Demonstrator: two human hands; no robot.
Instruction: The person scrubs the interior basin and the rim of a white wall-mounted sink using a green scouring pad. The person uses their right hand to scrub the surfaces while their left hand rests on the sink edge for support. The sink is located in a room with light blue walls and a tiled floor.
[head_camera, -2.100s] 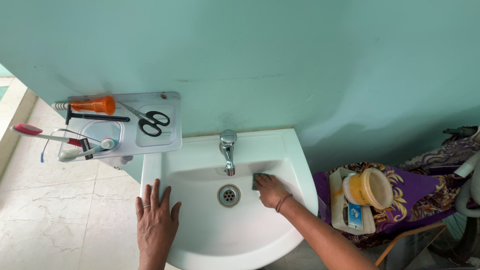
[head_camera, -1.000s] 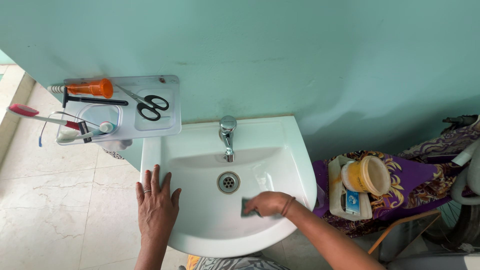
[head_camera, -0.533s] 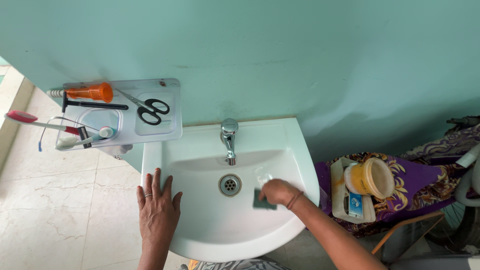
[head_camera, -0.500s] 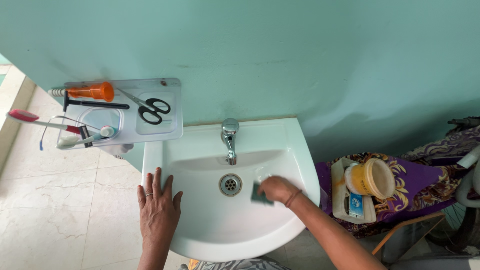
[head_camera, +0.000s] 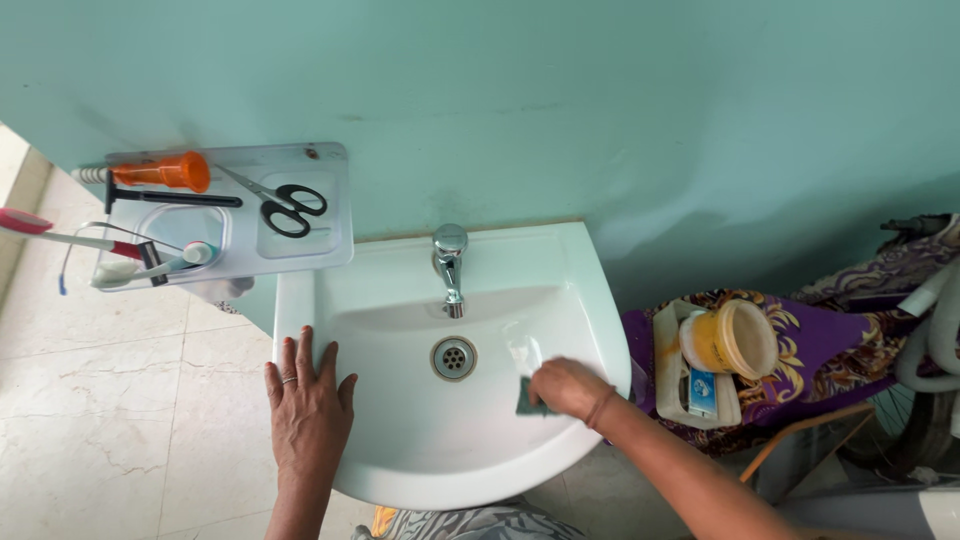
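A white wall-hung basin (head_camera: 400, 455) fills the middle of the view, with a chrome tap (head_camera: 449, 262) at its back and a round drain (head_camera: 453, 358) below the tap. My left hand (head_camera: 305, 400) lies flat on the basin's left rim, fingers spread, a ring on one finger. My right hand (head_camera: 567, 386) presses a dark green scrub pad (head_camera: 524, 398) against the inner right slope of the bowl, to the right of the drain. A wet streak shows just above the pad.
A clear shelf (head_camera: 320, 245) on the teal wall at left holds black scissors (head_camera: 285, 209), an orange-handled tool (head_camera: 160, 172) and toothbrushes (head_camera: 70, 238). At right, a yellow tub (head_camera: 735, 340) and a white tray sit on purple patterned cloth (head_camera: 830, 350). Pale tiled floor lies at left.
My right hand has kept rubbing the pad around the bowl's right side, from the back wall to the front, then up beside the drain and now slightly right. My left hand has stayed put.
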